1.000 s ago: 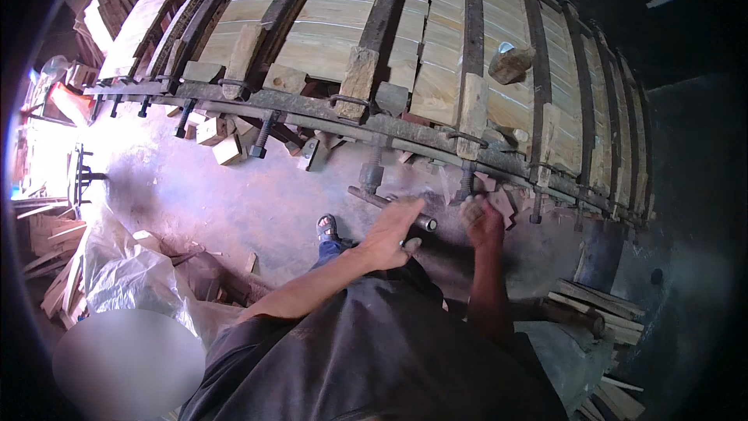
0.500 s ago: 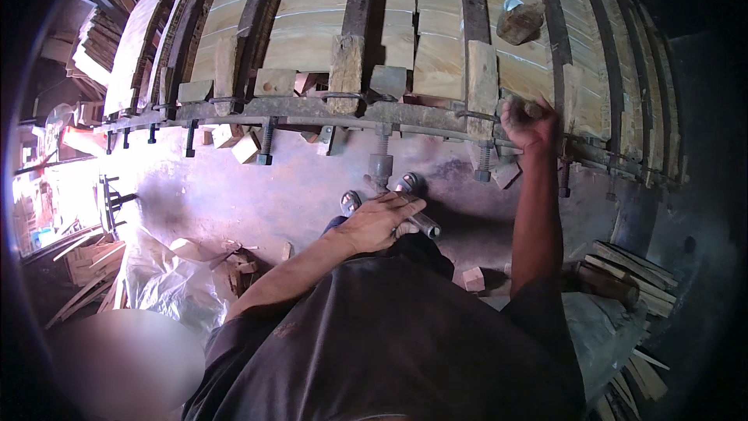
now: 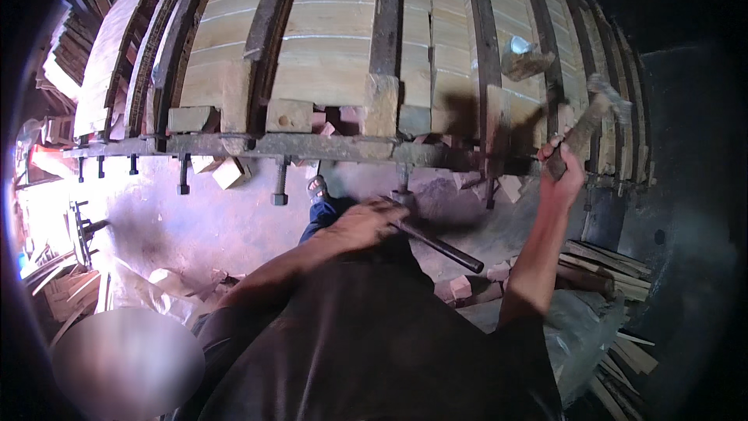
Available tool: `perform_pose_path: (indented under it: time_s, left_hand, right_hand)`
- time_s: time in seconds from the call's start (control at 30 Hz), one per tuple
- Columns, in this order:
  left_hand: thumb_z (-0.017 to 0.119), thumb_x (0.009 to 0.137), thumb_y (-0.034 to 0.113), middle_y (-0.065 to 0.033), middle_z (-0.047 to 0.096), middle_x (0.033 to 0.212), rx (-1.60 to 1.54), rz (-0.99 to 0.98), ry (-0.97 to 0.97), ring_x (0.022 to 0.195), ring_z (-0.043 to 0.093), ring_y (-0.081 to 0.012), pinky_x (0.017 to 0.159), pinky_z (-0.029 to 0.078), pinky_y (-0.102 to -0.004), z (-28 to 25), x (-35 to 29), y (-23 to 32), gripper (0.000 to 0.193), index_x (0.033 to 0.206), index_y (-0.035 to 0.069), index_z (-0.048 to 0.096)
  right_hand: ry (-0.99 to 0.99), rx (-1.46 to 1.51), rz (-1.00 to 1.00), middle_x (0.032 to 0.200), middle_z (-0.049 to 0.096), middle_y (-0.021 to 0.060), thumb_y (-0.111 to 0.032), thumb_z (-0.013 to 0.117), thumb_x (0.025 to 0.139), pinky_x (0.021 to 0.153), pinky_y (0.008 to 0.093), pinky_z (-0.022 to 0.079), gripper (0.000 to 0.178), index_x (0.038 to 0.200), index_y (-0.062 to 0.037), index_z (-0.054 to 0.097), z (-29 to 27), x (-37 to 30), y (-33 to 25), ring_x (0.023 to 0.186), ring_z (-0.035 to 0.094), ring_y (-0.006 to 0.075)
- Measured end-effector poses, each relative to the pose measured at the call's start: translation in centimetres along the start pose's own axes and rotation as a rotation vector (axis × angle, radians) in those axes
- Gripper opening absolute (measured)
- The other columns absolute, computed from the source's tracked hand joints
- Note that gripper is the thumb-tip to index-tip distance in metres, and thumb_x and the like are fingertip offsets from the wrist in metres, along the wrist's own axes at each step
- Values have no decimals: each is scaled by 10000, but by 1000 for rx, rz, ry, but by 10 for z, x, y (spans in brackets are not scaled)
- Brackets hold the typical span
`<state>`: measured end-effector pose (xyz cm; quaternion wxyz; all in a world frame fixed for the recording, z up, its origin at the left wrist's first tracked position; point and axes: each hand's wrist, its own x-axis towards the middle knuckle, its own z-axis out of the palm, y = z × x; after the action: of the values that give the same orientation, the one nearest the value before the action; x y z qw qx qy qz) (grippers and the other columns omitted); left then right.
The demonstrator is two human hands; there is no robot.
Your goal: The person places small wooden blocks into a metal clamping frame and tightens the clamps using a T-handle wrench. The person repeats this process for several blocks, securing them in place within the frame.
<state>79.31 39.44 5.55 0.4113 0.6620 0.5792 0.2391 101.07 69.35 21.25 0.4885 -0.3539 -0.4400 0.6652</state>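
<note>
Beneath curved plank staves (dusty floor), left hand gripping rod, right hand clenching hammer.

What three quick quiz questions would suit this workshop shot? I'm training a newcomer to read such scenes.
1. True or false: the right hand is raised and grips a hammer.
2. Which hand rests on the dark metal rod? A left, B right, C neither.
3. What are the pale planks clamped between?

Key
1. True.
2. A: the left hand rests on its upper end.
3. Dark metal bars running up the stack, with a bolted crossbar below.
</note>
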Motion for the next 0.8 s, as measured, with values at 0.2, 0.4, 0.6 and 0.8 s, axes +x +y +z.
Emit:
perform_pose_path:
  time_s: [0.2, 0.4, 0.6, 0.8]
  left_hand:
    - [709, 828, 123, -208, 595, 1226, 216, -162, 916, 1126, 560, -375, 1003, 432, -435, -146, -43, -121, 425, 1221, 14, 586]
    - [708, 828, 294, -252, 498, 1324, 555, -620, 1078, 1251, 434, -412, 1097, 325, -464, -266, -57, -238, 720, 1414, 0, 410]
    - [726, 780, 454, -258, 487, 1341, 203, -1013, 831, 1254, 447, -414, 1083, 344, -462, -300, -10, -218, 931, 1486, 21, 304]
    - [691, 793, 487, -302, 498, 1331, 421, -1020, 814, 1219, 493, -451, 1046, 397, -471, -330, 9, -238, 913, 1497, 60, 296]
  right_hand:
    - [228, -302, -353, 849, 582, 103, -55, 631, 919, 595, 335, 499, 297, 1172, -2, 485, 88, 24, 12, 668, 576, 188]
    - [174, -429, -784, 832, 594, 120, -25, 635, 898, 603, 348, 514, 272, 1122, 14, 487, 176, 81, 0, 669, 588, 188]
    - [93, -991, -637, 1203, 561, 205, -243, 711, 853, 940, 387, 434, 587, 1285, 53, 447, 109, 153, 175, 1073, 568, 281]
    - [16, -1289, -120, 1092, 583, 182, -170, 703, 817, 764, 394, 476, 476, 1191, 27, 486, 68, 184, 264, 897, 596, 281]
